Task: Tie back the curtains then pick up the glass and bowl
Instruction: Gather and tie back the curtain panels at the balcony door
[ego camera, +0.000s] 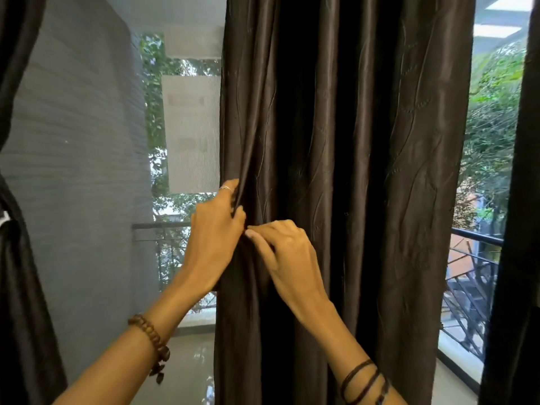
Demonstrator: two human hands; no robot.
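Note:
A dark brown satin curtain (365,171) hangs in long folds down the middle of the view. My left hand (216,232) grips its left edge, fingers closed around a fold of the fabric. My right hand (286,252) is just to the right and slightly lower, its fingers pinching the same edge where the two hands meet. No glass or bowl is in view.
Another dark curtain (20,258) hangs at the far left, and a third one (517,258) at the far right. Behind the glass are a grey wall (81,171), a balcony railing (476,238) and trees. A glossy tiled floor (187,369) lies below.

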